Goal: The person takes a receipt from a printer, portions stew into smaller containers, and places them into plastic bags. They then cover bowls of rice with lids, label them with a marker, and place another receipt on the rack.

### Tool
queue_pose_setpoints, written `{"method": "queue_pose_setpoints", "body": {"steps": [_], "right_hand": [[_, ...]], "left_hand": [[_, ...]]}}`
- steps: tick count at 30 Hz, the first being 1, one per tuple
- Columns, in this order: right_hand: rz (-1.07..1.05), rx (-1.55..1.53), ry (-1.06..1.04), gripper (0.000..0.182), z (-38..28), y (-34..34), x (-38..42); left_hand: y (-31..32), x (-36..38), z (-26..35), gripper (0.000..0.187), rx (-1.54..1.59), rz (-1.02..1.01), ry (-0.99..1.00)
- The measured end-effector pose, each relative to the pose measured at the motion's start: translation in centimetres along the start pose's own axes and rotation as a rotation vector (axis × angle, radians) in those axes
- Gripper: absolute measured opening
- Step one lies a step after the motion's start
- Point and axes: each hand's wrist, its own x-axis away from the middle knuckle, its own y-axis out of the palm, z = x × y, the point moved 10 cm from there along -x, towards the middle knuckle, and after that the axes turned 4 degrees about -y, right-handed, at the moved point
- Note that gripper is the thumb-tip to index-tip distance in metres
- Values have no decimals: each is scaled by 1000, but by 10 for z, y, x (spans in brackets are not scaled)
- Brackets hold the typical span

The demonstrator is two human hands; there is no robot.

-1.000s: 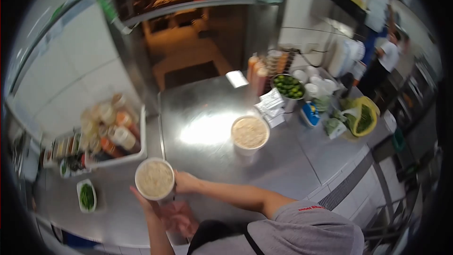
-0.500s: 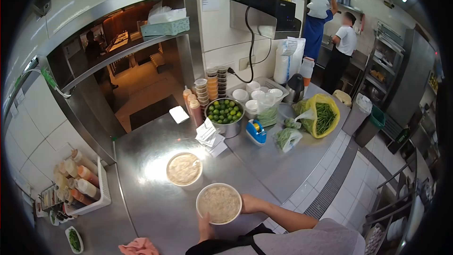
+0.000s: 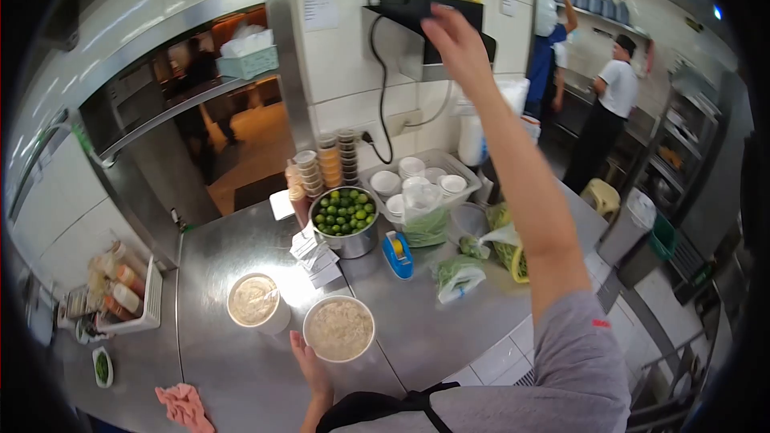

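Observation:
A white round tub (image 3: 339, 329) of pale, lumpy food stands at the front of the steel counter. My left hand (image 3: 311, 365) rests along its left side, fingers stretched upward against the wall, not wrapped round it. Just behind and to the left is a second white tub (image 3: 255, 301) with similar pale contents and a shiny top. High at the upper middle, my right hand (image 3: 457, 48) is raised in front of the black printer (image 3: 401, 10) on its wall shelf. Its fingers are spread and nothing shows in them; it overlaps the printer in this view.
Behind the tubs are paper slips (image 3: 314, 255), a pot of limes (image 3: 345, 240), a blue tape dispenser (image 3: 398, 255) and a basket of white cups (image 3: 473, 184). Bagged greens (image 3: 459, 279) lie right. A pink cloth (image 3: 184, 407) lies front left. Co-workers stand at the back right.
My right hand has left the front tub and risen to the printer. My left hand stays at the tub's side. The camera view has shifted to the right.

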Motion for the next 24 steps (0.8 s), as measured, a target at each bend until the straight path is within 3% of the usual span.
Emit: {"method": "queue_pose_setpoints", "body": {"steps": [2,4,5,6,8,11,14,16,18,19,20,22,23,24], "right_hand": [[-166,328,141,62,24,35,-49],[-424,378,226,77,82,82,-77],[-534,346,372,81,94,99,-71],[-712,360,430,83,91,107,-63],[-843,329,464,85,94,114,-57],[-707,430,325,82,92,99,-56],[-655,478,-54,70,68,87,-42],[-548,712,-242,55,37,63,-8],[-273,637,-512,43,23,25,21],[-252,637,-486,42,-7,9,47],[-90,549,-302,25,-44,-17,80],[44,259,-23,19,-56,-43,146],[-80,284,127,17,-56,-38,189],[-337,155,9,14,-75,-9,227]], "left_hand": [[-3,16,16,52,-3,39,55],[-12,33,25,52,-17,89,97],[-13,40,29,53,-24,92,113],[-15,47,32,53,-32,93,120],[-28,59,36,54,-32,158,102],[-41,70,42,54,-66,189,173],[-43,68,45,55,-106,197,152],[-39,68,58,42,-142,237,210],[-27,65,64,35,-260,169,211],[-16,67,69,28,-377,84,244],[-5,72,79,23,-444,23,322],[27,81,111,22,-644,-13,576],[49,88,130,26,-788,6,746],[70,83,146,25,-830,5,759]]}}
